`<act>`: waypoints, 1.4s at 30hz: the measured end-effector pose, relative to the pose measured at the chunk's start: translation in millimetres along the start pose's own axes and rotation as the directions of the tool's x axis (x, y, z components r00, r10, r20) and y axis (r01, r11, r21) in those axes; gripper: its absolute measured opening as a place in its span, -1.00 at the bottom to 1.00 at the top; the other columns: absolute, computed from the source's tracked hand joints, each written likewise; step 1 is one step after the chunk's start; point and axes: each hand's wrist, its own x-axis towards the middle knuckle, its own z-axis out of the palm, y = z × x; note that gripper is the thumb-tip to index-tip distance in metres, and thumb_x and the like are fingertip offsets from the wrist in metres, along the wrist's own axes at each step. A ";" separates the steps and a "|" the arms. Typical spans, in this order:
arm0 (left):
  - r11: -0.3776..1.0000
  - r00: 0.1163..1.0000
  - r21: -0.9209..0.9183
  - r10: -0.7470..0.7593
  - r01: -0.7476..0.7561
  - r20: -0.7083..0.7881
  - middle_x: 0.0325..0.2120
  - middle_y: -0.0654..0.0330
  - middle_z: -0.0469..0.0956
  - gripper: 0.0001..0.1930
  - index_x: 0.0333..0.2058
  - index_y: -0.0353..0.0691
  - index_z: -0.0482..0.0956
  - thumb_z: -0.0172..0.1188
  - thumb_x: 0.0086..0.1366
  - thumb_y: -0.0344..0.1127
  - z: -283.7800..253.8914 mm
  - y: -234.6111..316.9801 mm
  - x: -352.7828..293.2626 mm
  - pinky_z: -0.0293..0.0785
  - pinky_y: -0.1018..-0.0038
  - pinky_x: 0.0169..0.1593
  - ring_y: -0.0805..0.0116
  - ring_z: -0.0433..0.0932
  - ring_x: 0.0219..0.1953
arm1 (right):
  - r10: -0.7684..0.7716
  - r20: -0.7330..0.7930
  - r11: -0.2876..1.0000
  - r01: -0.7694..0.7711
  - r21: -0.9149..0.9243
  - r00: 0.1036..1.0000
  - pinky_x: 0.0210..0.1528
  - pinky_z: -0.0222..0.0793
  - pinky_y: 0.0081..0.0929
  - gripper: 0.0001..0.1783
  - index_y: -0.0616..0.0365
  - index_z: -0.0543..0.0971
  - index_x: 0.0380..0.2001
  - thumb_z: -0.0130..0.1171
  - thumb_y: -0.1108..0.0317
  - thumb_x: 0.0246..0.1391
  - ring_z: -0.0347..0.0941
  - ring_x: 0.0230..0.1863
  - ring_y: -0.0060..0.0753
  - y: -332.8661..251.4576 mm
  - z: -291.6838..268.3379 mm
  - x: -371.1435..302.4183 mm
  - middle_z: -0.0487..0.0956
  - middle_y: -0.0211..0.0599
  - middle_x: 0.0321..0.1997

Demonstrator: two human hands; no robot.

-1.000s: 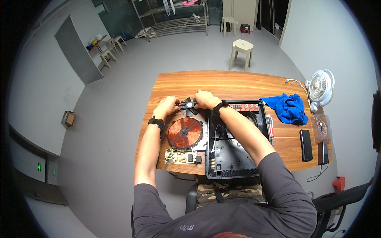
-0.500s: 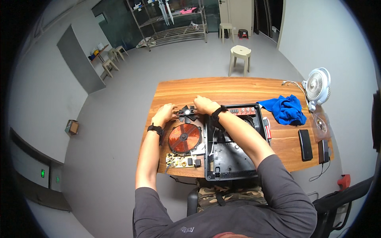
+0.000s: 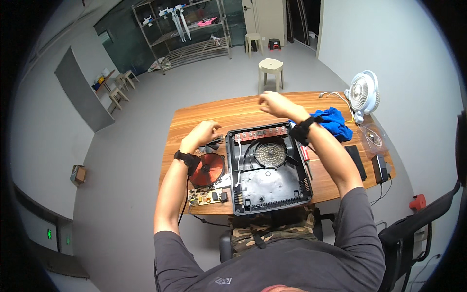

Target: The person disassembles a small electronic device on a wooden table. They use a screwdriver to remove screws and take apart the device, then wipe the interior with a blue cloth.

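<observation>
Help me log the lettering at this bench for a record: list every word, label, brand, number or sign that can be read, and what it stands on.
None can be read reliably.
Lit green sign, at far left: too small.
Pale print on the grey shirt: too small.
Red control board in the black housing: any markings too blurred.

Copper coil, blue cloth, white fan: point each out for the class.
Copper coil (image 3: 208, 170), head view: near its hub.
Blue cloth (image 3: 334, 125), head view: its crumpled middle.
White fan (image 3: 359, 91), head view: its front grille.
</observation>
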 end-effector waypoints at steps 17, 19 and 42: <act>0.969 0.987 0.199 0.130 -0.147 0.093 -0.28 -0.05 0.70 -0.67 -0.18 -0.18 0.73 0.44 0.11 -0.15 75.3 89.4 84.6 0.60 0.15 -0.05 -0.05 0.67 -0.13 | 0.474 0.143 0.879 -0.477 -0.015 0.869 -0.08 0.55 -0.09 -0.51 0.24 0.67 -0.29 0.32 -0.06 0.12 0.65 -0.14 0.11 70.6 25.6 -182.0 0.69 0.11 -0.27; 0.976 0.990 0.184 0.100 -0.117 0.097 -0.29 -0.05 0.70 -0.66 -0.21 -0.19 0.74 0.48 0.06 -0.17 81.4 89.5 87.5 0.60 0.16 -0.06 -0.04 0.68 -0.14 | 0.432 0.159 0.902 -0.429 -0.056 0.888 -0.09 0.53 -0.09 -0.46 0.29 0.62 -0.22 0.37 -0.05 0.08 0.63 -0.15 0.17 68.8 31.5 -181.9 0.68 0.15 -0.25; 0.972 0.990 0.200 -0.132 0.120 0.044 -0.31 -0.07 0.71 -0.68 -0.32 -0.20 0.77 0.59 -0.11 -0.30 102.2 92.9 98.9 0.62 0.21 -0.04 -0.01 0.70 -0.15 | 0.324 -0.164 0.945 -0.326 0.017 0.932 -0.24 0.56 -0.08 -0.51 0.26 0.36 -0.09 0.32 0.35 -0.05 0.62 -0.24 0.25 58.4 -34.3 -145.1 0.62 0.24 -0.34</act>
